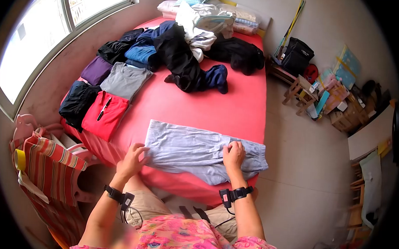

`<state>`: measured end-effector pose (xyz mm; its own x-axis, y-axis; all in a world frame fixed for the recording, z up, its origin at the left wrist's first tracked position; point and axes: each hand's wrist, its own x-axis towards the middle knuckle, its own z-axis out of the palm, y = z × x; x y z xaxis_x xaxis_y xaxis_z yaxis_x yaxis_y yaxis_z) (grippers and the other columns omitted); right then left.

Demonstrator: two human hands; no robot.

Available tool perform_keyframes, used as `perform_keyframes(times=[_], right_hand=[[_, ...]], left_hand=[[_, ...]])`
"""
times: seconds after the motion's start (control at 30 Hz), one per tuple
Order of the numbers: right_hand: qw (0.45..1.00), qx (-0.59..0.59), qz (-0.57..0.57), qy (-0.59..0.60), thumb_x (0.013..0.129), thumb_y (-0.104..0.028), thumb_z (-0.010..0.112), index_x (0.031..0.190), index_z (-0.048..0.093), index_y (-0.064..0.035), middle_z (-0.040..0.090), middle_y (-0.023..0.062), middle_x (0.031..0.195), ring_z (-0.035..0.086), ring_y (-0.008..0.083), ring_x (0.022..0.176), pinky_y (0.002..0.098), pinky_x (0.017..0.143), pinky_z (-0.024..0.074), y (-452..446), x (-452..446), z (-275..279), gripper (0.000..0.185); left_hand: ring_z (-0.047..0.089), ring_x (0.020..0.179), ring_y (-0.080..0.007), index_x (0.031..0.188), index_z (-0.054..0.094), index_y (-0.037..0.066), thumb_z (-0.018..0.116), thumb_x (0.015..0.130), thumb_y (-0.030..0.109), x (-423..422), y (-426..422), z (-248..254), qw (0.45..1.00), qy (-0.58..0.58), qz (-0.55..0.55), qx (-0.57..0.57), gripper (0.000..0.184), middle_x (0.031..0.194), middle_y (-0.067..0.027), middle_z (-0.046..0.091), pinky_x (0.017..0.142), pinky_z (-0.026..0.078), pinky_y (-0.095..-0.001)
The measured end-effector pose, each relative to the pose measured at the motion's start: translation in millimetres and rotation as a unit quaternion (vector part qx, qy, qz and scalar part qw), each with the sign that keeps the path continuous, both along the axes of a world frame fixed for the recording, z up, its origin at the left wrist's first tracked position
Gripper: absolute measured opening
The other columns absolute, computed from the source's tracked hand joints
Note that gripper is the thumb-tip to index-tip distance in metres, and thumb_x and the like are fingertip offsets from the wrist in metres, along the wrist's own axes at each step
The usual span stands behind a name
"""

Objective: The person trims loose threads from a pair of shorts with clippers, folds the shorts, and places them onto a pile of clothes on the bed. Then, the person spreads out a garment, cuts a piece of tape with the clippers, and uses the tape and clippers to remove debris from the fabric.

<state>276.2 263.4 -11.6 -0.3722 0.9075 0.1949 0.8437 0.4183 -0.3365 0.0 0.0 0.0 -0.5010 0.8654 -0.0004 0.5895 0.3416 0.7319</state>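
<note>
- The light grey garment [185, 148] lies flat on the near part of the red-covered bed [209, 109], its long side running across in front of the person, its gathered waistband at the right end close to the bed's right edge.
- The left hand [135, 158] is at the garment's left end, back of the hand upward, fingers parted and bent toward the edge of the cloth. The hand is open; its fingertips seem to touch the cloth, though the view leaves this slightly unclear.
- The right hand [234, 154] rests on top of the garment, left of the waistband, with its knuckles up and fingers curled down; whether they pinch the cloth cannot be told.
- Both forearms reach forward from the person's body, set well apart, each with a black strap and small device at the wrist.
- Beyond the left hand, a folded red garment [104, 117] lies near the bed's left side, a folded grey shirt [125, 80] just behind it and a dark garment [79, 103] beside it.
- Farther back, a loose heap of dark clothes [180, 53] lies on the bed.
</note>
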Motion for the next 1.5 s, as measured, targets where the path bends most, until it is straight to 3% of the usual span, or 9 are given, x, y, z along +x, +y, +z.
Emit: perform_keyframes(times=[0.17, 0.2, 0.53, 0.7, 0.8, 1.03, 1.23, 1.33, 1.5], right_hand=[[0.935, -0.058, -0.022, 0.349, 0.085, -0.017, 0.066, 0.087, 0.045, -0.0034, 0.058, 0.0151, 0.065, 0.059, 0.0319, 0.06, 0.0416, 0.057, 0.0446, -1, 0, 14, 0.025], [0.93, -0.025, -0.016, 0.366, 0.086, -0.014, 0.065, 0.083, 0.047, -0.0035, 0.053, 0.0071, 0.056, 0.049, 0.0183, 0.049, 0.0351, 0.051, 0.0411, 7, 10, 19, 0.021], [0.94, -0.246, -0.068, 0.225, 0.075, -0.034, 0.076, 0.079, 0.064, -0.0044, 0.066, 0.0102, 0.072, 0.062, 0.0216, 0.064, 0.0361, 0.06, 0.0476, 32, 46, -36, 0.032], [0.96, -0.232, -0.019, 0.157, 0.078, -0.021, 0.076, 0.088, 0.065, -0.0014, 0.062, 0.002, 0.069, 0.053, 0.0096, 0.061, 0.0279, 0.057, 0.0437, 32, 29, -18, 0.024], [0.925, -0.13, 0.058, 0.352, 0.083, -0.006, 0.068, 0.096, 0.064, -0.0007, 0.063, 0.0029, 0.072, 0.054, 0.0095, 0.063, 0.0252, 0.057, 0.0435, 25, 13, 3, 0.015], [0.979, -0.093, -0.007, 0.18, 0.082, -0.015, 0.07, 0.098, 0.063, -0.003, 0.063, 0.0052, 0.072, 0.056, 0.0121, 0.062, 0.0286, 0.059, 0.0453, 16, 37, -29, 0.021], [0.946, -0.088, -0.01, 0.311, 0.083, -0.019, 0.069, 0.095, 0.064, -0.0038, 0.065, 0.0066, 0.073, 0.058, 0.0135, 0.062, 0.0286, 0.06, 0.0465, 10, 68, -20, 0.02], [0.977, -0.102, -0.023, 0.187, 0.08, -0.017, 0.07, 0.09, 0.063, -0.0038, 0.065, 0.0087, 0.075, 0.061, 0.0197, 0.066, 0.0331, 0.063, 0.0483, -14, 113, -14, 0.018], [0.996, -0.046, -0.052, 0.063, 0.075, -0.016, 0.072, 0.091, 0.062, -0.0058, 0.063, 0.0118, 0.088, 0.061, 0.0304, 0.084, 0.0404, 0.074, 0.0488, -63, 135, -15, 0.021]], left_hand=[[0.047, 0.116, -0.0377, 0.11, 0.062, 0.013, 0.07, 0.079, 0.016, -3, 15, 2, 0.983, 0.148, -0.061, 0.096, 0.032, 0.126, -0.0176, 0.049, 0.095, 0.043, -0.045], [0.047, 0.116, -0.0377, 0.11, 0.062, 0.013, 0.07, 0.079, 0.016, 4, 26, -3, 0.983, 0.137, -0.059, 0.103, 0.032, 0.126, -0.0176, 0.049, 0.095, 0.043, -0.045], [0.032, 0.131, -0.0418, 0.114, 0.062, 0.016, 0.073, 0.073, 0.015, 2, 42, -21, 0.978, 0.147, -0.144, 0.033, 0.042, 0.135, -0.019, 0.041, 0.107, 0.03, -0.0494], [0.024, 0.136, -0.0409, 0.128, 0.054, 0.02, 0.077, 0.071, 0.025, 7, 40, -15, 0.976, 0.151, -0.156, -0.03, 0.061, 0.142, -0.0188, 0.035, 0.11, 0.025, -0.05], [0.018, 0.14, -0.0398, 0.137, 0.046, 0.023, 0.079, 0.069, 0.034, 11, 38, -9, 0.969, 0.168, -0.159, -0.086, 0.076, 0.147, -0.0186, 0.028, 0.112, 0.021, -0.0525], [0.012, 0.142, -0.0387, 0.143, 0.036, 0.022, 0.08, 0.066, 0.041, 19, 39, -2, 0.956, 0.189, -0.168, -0.149, 0.091, 0.15, -0.02, 0.021, 0.112, 0.016, -0.0574], [0.025, 0.136, -0.0392, 0.129, 0.054, 0.016, 0.077, 0.07, 0.039, 15, 52, 4, 0.96, 0.214, -0.156, -0.092, 0.067, 0.142, -0.0184, 0.034, 0.11, 0.022, -0.0554], [0.05, 0.103, -0.0333, 0.096, 0.066, 0.011, 0.076, 0.072, 0.026, 36, 83, 23, 0.952, 0.212, -0.196, 0.1, 0.03, 0.109, -0.01, 0.056, 0.09, 0.043, -0.044], [0.061, 0.082, -0.0342, 0.097, 0.064, 0.007, 0.067, 0.08, 0.014, 103, 151, 16, 0.945, -0.01, -0.311, 0.104, 0.019, 0.097, -0.014, 0.057, 0.072, 0.051, -0.0407]])
